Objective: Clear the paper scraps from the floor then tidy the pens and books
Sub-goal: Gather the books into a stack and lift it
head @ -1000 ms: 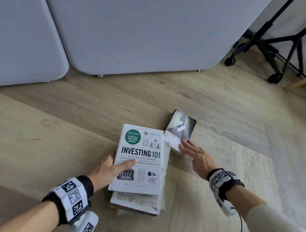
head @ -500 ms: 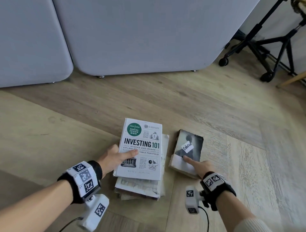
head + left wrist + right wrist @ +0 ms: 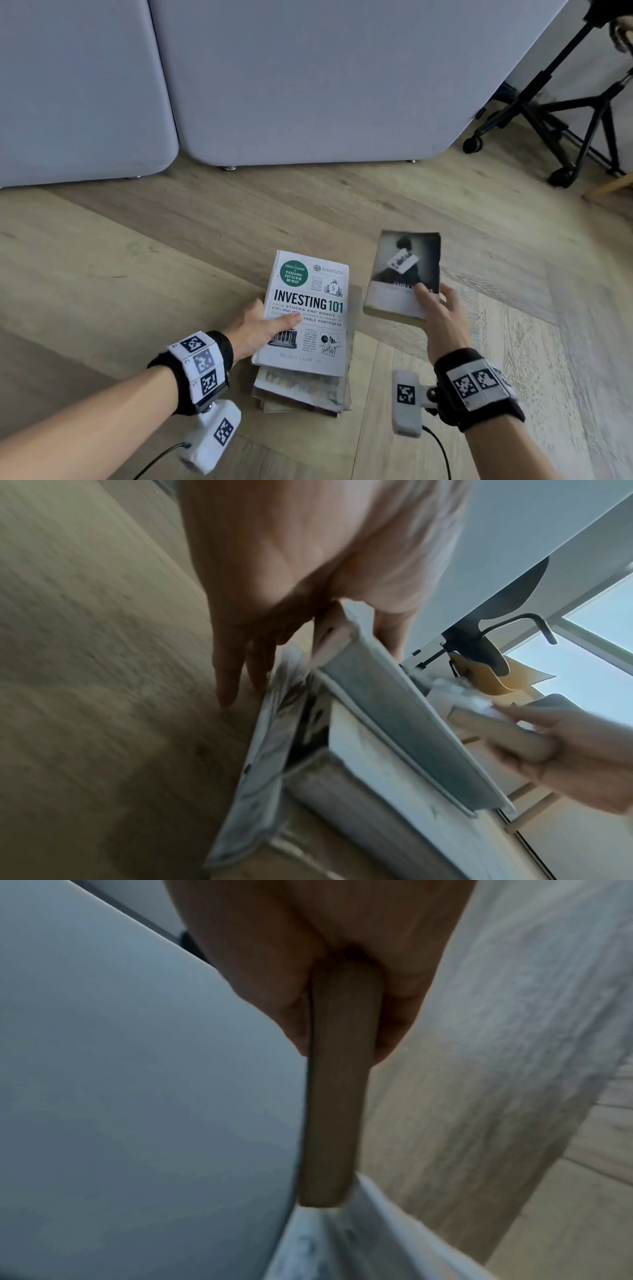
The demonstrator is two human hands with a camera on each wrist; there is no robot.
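A white hardback titled "Investing 101" (image 3: 308, 308) tops a stack of books and magazines (image 3: 301, 390) on the wood floor. My left hand (image 3: 274, 318) steadies it: the thumb lies flat on the cover, and the straight fingers (image 3: 236, 669) run down the stack's left side to the floor. To the right, my right hand (image 3: 442, 315) grips a small dark paperback (image 3: 404, 270) by its near corner, thumb on the cover and fingers beneath. The paperback's page edge (image 3: 339, 1083) shows pinched between them. It hangs tilted just above the floor, apart from the stack.
Grey upholstered panels (image 3: 308, 85) on small feet stand close behind the books. A black wheeled tripod stand (image 3: 565, 113) and a wooden leg (image 3: 609, 186) are at the far right. Bare wood floor (image 3: 120, 274) surrounds the stack. No pens or paper scraps are in view.
My right hand went from touching the paperback on the floor to gripping it and lifting it up and away from the stack. The left hand has stayed on the white book.
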